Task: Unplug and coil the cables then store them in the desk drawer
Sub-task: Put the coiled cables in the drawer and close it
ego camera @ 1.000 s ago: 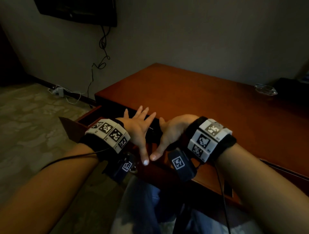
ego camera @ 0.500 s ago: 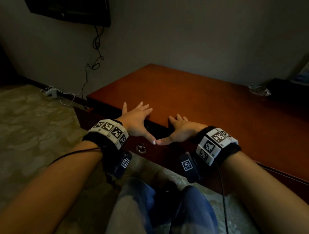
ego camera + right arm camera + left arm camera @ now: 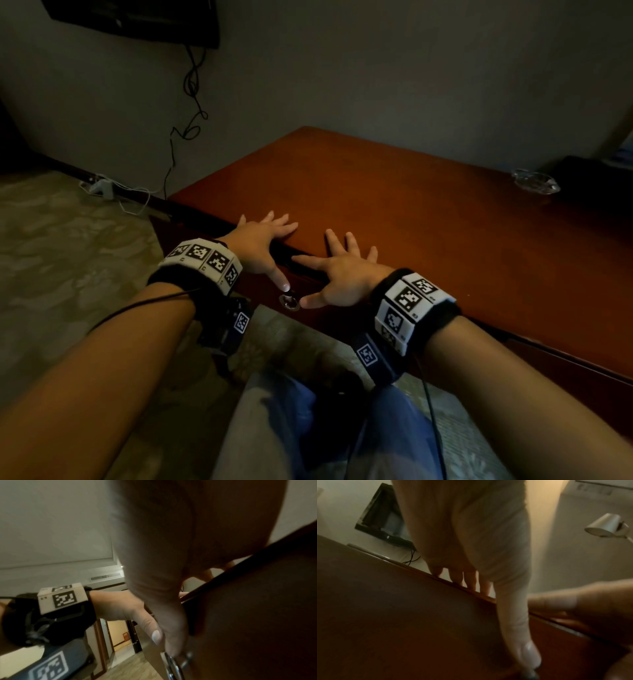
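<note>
The desk drawer (image 3: pixel 310 291) stands pushed in under the red-brown desk top (image 3: pixel 394 212), so nothing inside it shows. My left hand (image 3: pixel 263 240) lies with straight, spread fingers over the desk's front edge, its thumb down on the drawer front above the metal ring handle (image 3: pixel 289 302). My right hand (image 3: pixel 342 270) lies the same way beside it, thumb tip next to the ring. In the left wrist view the left hand's fingers (image 3: pixel 471 580) reach over the edge. The right wrist view shows the right thumb (image 3: pixel 171 642) by the ring handle (image 3: pixel 173 666). Neither hand holds anything.
A black cable (image 3: pixel 191 102) hangs down the wall from a dark screen (image 3: pixel 137 17) towards a white power strip (image 3: pixel 101 187) on the floor. A glass ashtray (image 3: pixel 536 181) sits at the desk's far right. My knees are below the drawer.
The drawer, open a second ago, has slid shut. Both hands moved forward with it and now lie spread over the desk edge.
</note>
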